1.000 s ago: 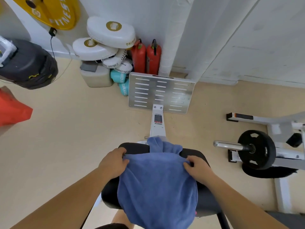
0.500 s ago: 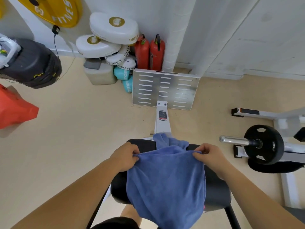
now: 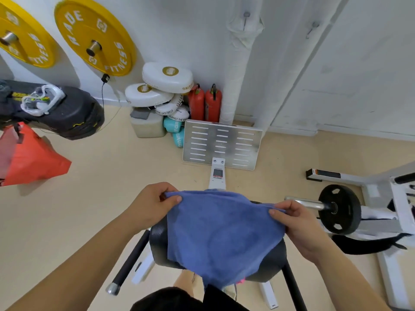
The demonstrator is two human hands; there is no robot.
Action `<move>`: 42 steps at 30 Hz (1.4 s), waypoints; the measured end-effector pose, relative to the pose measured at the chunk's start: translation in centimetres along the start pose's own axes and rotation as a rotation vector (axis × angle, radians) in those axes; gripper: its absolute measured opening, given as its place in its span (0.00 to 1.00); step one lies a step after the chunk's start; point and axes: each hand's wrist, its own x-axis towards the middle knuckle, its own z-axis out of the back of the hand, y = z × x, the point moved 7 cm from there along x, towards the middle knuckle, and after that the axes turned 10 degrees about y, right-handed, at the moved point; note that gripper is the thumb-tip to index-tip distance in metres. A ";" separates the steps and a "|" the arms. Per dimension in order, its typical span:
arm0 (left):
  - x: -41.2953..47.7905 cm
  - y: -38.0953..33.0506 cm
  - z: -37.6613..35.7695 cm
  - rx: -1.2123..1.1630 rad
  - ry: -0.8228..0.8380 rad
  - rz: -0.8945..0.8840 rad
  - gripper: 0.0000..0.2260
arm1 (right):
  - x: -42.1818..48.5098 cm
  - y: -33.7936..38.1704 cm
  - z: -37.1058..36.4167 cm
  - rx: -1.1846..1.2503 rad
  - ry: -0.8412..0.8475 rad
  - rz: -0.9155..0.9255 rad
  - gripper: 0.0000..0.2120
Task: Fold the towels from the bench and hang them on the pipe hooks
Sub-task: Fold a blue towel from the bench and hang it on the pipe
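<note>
A blue towel (image 3: 221, 234) hangs spread between my hands above the black padded bench (image 3: 158, 241). My left hand (image 3: 152, 205) pinches its upper left corner. The upper right corner is pinched by my right hand (image 3: 296, 223). The towel's lower part drapes down over the bench pad toward me. A bit of pink fabric (image 3: 241, 281) peeks out under the towel's lower edge. On the white wrapped pipe (image 3: 238, 70) against the wall, a metal hook (image 3: 246, 16) sticks out high up; a second hook (image 3: 313, 28) sits on the slanted pipe to its right.
The bench's metal footplate (image 3: 222, 143) lies ahead on the floor. Red extinguishers (image 3: 204, 104) and white boxing pads (image 3: 167, 78) crowd the wall corner. A barbell weight plate (image 3: 339, 208) on a white frame stands right. A black punching bag (image 3: 56, 111) and red bag (image 3: 31, 160) are left.
Both hands have lifted the towel's top edge up off the bench and pulled it taut between them. The view has tilted up, bringing the pipe hooks and yellow wall plates into sight.
</note>
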 end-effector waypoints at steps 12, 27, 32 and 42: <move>-11.8 -9.8 1.7 -0.032 -0.263 -0.173 0.05 | -11.7 8.5 3.3 -0.406 0.033 0.297 0.21; -14.0 -13.0 2.2 0.027 -0.288 -0.201 0.05 | -15.5 14.4 4.2 -0.962 -0.174 0.439 0.05; -12.6 -12.3 1.9 -0.008 -0.240 -0.209 0.05 | -14.9 14.9 4.1 -1.003 -0.159 0.404 0.07; -10.1 -11.0 5.3 -0.040 -0.482 -0.163 0.07 | -9.9 15.8 1.9 -0.594 -0.107 0.424 0.05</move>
